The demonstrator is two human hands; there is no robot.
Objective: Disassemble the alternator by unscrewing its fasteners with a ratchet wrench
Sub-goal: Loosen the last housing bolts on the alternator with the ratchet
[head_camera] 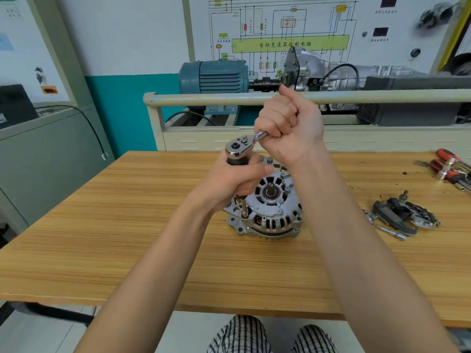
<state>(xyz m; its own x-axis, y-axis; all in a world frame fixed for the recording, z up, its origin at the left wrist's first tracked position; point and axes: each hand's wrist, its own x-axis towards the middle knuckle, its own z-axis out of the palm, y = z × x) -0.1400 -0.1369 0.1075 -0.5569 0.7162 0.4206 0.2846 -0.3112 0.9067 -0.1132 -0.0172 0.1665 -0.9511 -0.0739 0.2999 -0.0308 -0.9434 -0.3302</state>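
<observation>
A silver alternator stands on the wooden table, its shaft end facing up. A chrome ratchet wrench rises above its left side on a long extension whose socket sits on a fastener at the housing's left edge. My left hand grips the extension just under the ratchet head. My right hand is curled round the ratchet handle, which points back and to the right. Most of the handle is hidden inside the fist.
Removed alternator parts and small bolts lie on the table to the right. Red-handled tools sit at the far right edge. Behind the table stands a training rig with a blue motor and a rail.
</observation>
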